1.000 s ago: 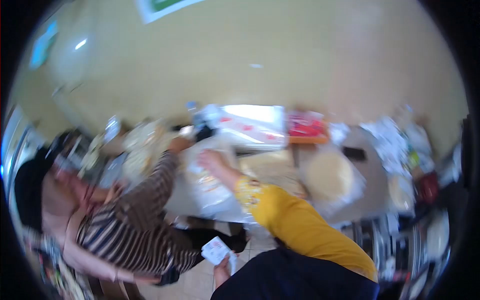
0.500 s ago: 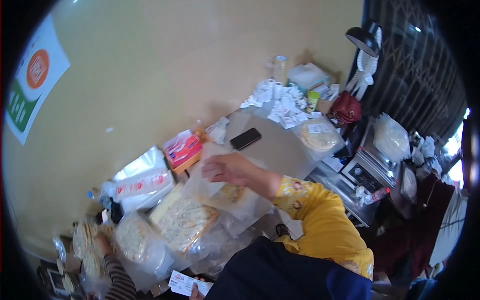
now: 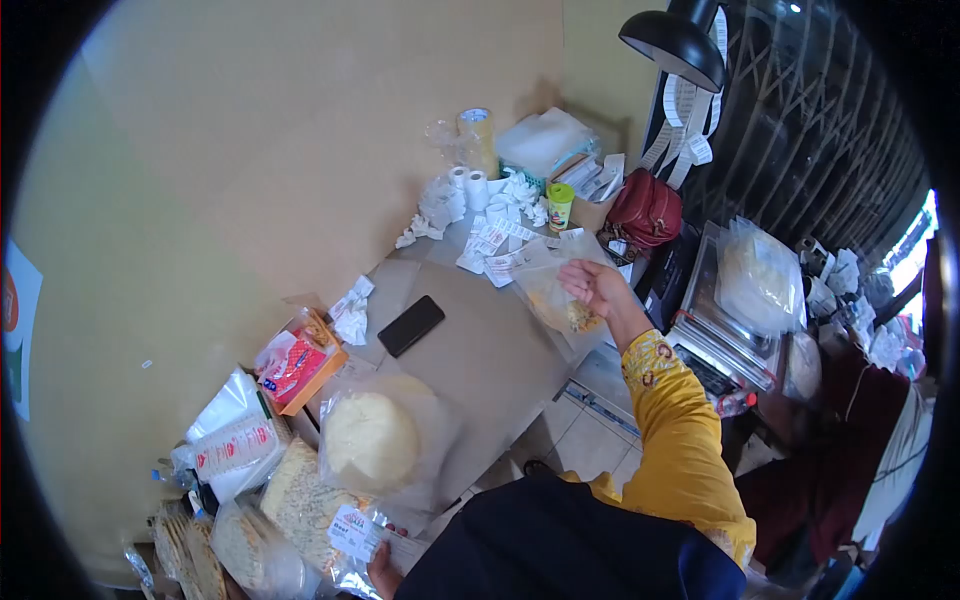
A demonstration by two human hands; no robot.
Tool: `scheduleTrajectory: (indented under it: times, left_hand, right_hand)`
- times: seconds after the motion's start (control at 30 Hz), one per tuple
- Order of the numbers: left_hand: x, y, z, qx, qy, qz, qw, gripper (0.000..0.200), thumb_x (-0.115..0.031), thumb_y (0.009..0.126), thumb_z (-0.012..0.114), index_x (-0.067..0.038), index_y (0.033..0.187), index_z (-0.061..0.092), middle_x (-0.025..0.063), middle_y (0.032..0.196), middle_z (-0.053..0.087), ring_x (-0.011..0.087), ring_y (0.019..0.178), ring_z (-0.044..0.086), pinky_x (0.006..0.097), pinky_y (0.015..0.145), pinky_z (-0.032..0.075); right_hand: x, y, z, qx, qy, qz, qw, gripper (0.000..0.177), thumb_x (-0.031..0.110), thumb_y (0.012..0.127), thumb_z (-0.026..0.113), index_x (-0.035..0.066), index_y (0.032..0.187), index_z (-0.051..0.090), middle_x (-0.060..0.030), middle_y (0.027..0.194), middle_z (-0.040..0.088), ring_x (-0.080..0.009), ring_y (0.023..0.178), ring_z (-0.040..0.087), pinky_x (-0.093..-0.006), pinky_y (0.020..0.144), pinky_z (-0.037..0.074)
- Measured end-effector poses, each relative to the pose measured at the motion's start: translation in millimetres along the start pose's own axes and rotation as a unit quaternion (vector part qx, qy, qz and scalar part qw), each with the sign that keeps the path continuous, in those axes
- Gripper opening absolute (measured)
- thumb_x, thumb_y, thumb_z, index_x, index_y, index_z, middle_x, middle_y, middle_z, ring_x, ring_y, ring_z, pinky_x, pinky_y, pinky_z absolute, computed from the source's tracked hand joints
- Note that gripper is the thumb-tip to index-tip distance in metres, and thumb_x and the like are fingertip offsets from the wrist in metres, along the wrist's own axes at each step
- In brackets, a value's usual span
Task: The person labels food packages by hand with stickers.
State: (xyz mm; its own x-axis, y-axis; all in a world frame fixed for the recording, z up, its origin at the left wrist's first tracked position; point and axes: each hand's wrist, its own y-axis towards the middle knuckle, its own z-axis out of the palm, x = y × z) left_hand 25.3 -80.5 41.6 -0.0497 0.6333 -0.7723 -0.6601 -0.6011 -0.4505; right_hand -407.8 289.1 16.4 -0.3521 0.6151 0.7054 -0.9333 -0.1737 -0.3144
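My right hand (image 3: pixel 597 288), in a yellow sleeve, reaches out to the far end of the grey table (image 3: pixel 490 350). It rests with loosely spread fingers on a clear plastic bag with flatbread (image 3: pixel 556 300) inside. Whether it grips the bag is unclear. My left hand (image 3: pixel 381 567) is low at the bottom edge, pinching a white printed label (image 3: pixel 350 531). Just above it lies a clear bag with a round pale flatbread (image 3: pixel 372 440).
A black phone (image 3: pixel 410 325) lies mid-table beside a red-and-orange packet (image 3: pixel 298 364). More bagged flatbreads (image 3: pixel 290 500) pile up at lower left. Crumpled papers (image 3: pixel 500 205), a tape roll (image 3: pixel 478 125), a green cup (image 3: pixel 560 205) and a red handbag (image 3: pixel 645 210) crowd the far end. A metal machine (image 3: pixel 715 335) stands right.
The view has swung right, away from a person in a striped top. My right hand left the near bags and stretched to the far bag of flatbread. The left hand keeps the label.
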Motion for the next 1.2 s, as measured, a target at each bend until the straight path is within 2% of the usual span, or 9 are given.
scheduleTrajectory:
  times: [0.17,0.3,0.47,0.57,0.67,0.77,0.9,0.97,1.2]
  left_hand:
    - [18,1,39,0.011,-0.003,-0.011,1.000,0.048,-0.007,0.077,0.050,0.007,0.121,0.035,0.0179,0.105,0.056,0.0305,0.094,0.056,0.0421,0.084,0.044]
    - [17,3,62,-0.009,0.042,-0.043,0.998,0.051,-0.004,0.074,0.049,0.006,0.122,0.034,0.0184,0.104,0.056,0.0309,0.094,0.057,0.0427,0.084,0.045]
    - [18,-4,82,-0.038,0.035,-0.038,0.998,0.046,-0.004,0.075,0.050,0.002,0.120,0.038,0.0175,0.102,0.057,0.0306,0.094,0.057,0.0440,0.082,0.046]
    - [22,-4,75,-0.033,0.020,-0.034,0.999,0.045,-0.004,0.076,0.051,0.002,0.118,0.039,0.0172,0.102,0.057,0.0307,0.093,0.057,0.0445,0.082,0.046]
    - [26,-8,69,-0.040,-0.004,-0.035,0.999,0.045,-0.005,0.076,0.052,0.001,0.118,0.039,0.0172,0.102,0.056,0.0309,0.093,0.057,0.0449,0.082,0.046]
    - [31,-11,67,-0.051,-0.020,-0.036,0.998,0.045,-0.004,0.075,0.053,0.001,0.118,0.039,0.0173,0.102,0.056,0.0314,0.093,0.056,0.0455,0.082,0.046]
    - [33,-13,68,-0.056,-0.044,-0.032,0.997,0.045,-0.004,0.075,0.055,0.003,0.117,0.039,0.0173,0.102,0.056,0.0318,0.093,0.056,0.0459,0.081,0.046]
    - [32,-15,71,-0.060,-0.042,-0.025,0.997,0.045,-0.004,0.075,0.055,0.003,0.116,0.039,0.0175,0.102,0.056,0.0318,0.093,0.056,0.0456,0.081,0.046]
    - [37,-18,61,-0.073,-0.055,-0.020,0.996,0.047,-0.003,0.074,0.056,0.004,0.118,0.038,0.0183,0.102,0.056,0.0317,0.091,0.057,0.0427,0.081,0.046]
  right_hand:
    - [11,20,-68,-0.013,0.020,0.051,0.998,0.028,0.019,0.090,0.040,-0.002,0.107,0.050,-0.0180,0.102,0.060,-0.0284,0.093,0.060,-0.0356,0.080,0.051]
    - [22,32,-69,0.001,0.010,0.071,0.997,0.027,0.019,0.090,0.042,-0.001,0.106,0.051,-0.0170,0.098,0.062,-0.0279,0.092,0.061,-0.0362,0.079,0.051]
    - [25,11,-48,0.008,-0.192,0.037,0.981,0.043,0.003,0.072,0.046,0.001,0.115,0.050,-0.0101,0.101,0.058,-0.0156,0.067,0.058,-0.0281,0.061,0.050]
    - [0,9,-74,0.028,-0.349,-0.107,0.930,0.038,0.001,0.071,0.052,-0.001,0.109,0.055,-0.0066,0.082,0.061,-0.0159,0.064,0.057,-0.0281,0.059,0.048]
    - [-17,15,-100,-0.034,-0.593,-0.205,0.778,0.038,-0.006,0.069,0.044,-0.002,0.105,0.057,-0.0098,0.078,0.062,-0.0160,0.058,0.058,-0.0283,0.052,0.047]
    - [-25,22,-87,-0.185,-0.441,-0.205,0.854,0.020,-0.002,0.073,0.048,-0.003,0.089,0.061,-0.0097,0.064,0.060,-0.0183,0.046,0.056,-0.0290,0.042,0.043]
    - [-36,50,-89,-0.209,-0.402,-0.140,0.880,0.003,0.001,0.073,0.058,-0.001,0.072,0.059,-0.0102,0.058,0.058,-0.0194,0.040,0.054,-0.0287,0.036,0.041]
    - [-35,41,-64,-0.234,-0.359,-0.116,0.896,0.008,0.002,0.071,0.062,0.000,0.065,0.057,-0.0098,0.053,0.055,-0.0197,0.038,0.052,-0.0286,0.036,0.042]
    - [-46,40,-68,-0.204,-0.204,-0.106,0.952,0.006,-0.001,0.071,0.061,0.000,0.077,0.058,-0.0098,0.069,0.058,-0.0185,0.056,0.058,-0.0285,0.040,0.045]
